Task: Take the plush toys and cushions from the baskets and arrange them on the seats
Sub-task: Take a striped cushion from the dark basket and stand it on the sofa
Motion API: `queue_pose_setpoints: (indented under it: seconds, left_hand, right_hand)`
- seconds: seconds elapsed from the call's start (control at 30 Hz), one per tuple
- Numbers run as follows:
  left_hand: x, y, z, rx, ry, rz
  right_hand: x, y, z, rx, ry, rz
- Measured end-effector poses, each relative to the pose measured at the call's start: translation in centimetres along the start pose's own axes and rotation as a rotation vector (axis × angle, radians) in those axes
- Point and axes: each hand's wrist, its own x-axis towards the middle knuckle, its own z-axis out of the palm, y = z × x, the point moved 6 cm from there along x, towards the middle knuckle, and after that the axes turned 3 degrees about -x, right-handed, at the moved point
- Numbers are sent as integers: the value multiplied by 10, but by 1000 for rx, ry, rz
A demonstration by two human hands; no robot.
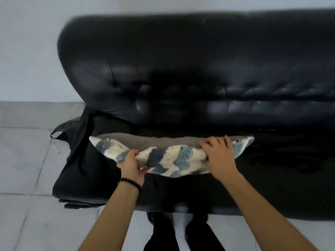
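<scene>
Head view: the person is standing right against the sofa's front, dark trouser legs (163, 234) showing below.
Left hand (131, 164): gripping the cushion's near lower edge, thumb over, fingers curled beneath; a beaded bracelet (130, 182) is sitting on the wrist.
Right hand (220, 154): clutching the top seam, fingers bent and bunching the fabric.
Cushion (168, 156): lying lengthwise low over the seat's left part, blue-and-white face towards the person, grey back towards the backrest; whether it is touching, I cannot tell.
Reason for the grip: I'd say one hand near each end is steadying it for setting down.
Seat (272, 169): a black cloth (81, 169) is draping over its left end.
Backrest (181, 60): tufted black leather, well behind the cushion.
Writing: no label or brand is showing.
</scene>
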Motion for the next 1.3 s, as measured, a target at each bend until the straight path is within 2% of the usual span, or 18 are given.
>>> queue_pose_setpoints:
  seconds: [0.13, 0.2, 0.3, 0.4, 0.47, 0.53, 0.63, 0.73, 0.9, 0.97, 1.07, 1.13, 1.2, 1.3]
  left_hand:
    - [86, -17, 17, 185, -168, 45]
    - [130, -34, 23, 340, -187, 154]
    - [195, -59, 31, 568, -195, 248]
    - [253, -66, 40, 959, -212, 548]
    - [290, -57, 45, 1067, -149, 700]
    - [328, -51, 47, 982, -117, 681]
    - [366, -54, 48, 818, -88, 529]
    - [380, -57, 52, 730, -109, 517]
    - [372, -48, 40, 881, 8, 802]
    - [358, -45, 36, 790, 43, 842]
    - [328, -38, 24, 627, 33, 900]
    - [311, -35, 19, 511, -56, 927]
    - [311, -33, 19, 497, -87, 913]
    - [326, -33, 26, 566, -16, 797]
  right_hand:
    - [79, 0, 63, 83, 144, 76]
    - [112, 6, 114, 155, 76, 147]
    - [139, 19, 197, 450, -108, 314]
    - [141, 34, 260, 639, -94, 439]
    - [135, 44, 292, 699, -75, 479]
    - [132, 51, 312, 729, -37, 456]
    - [139, 57, 324, 663, 82, 423]
    - [153, 60, 330, 567, 143, 442]
    - [157, 50, 325, 381, 236, 354]
    - [145, 50, 317, 420, 306, 335]
    - [113, 46, 288, 570, 548, 308]
    - [99, 43, 280, 639, 635, 333]
    - [103, 43, 287, 693, 569, 371]
    - [120, 44, 300, 746, 366, 431]
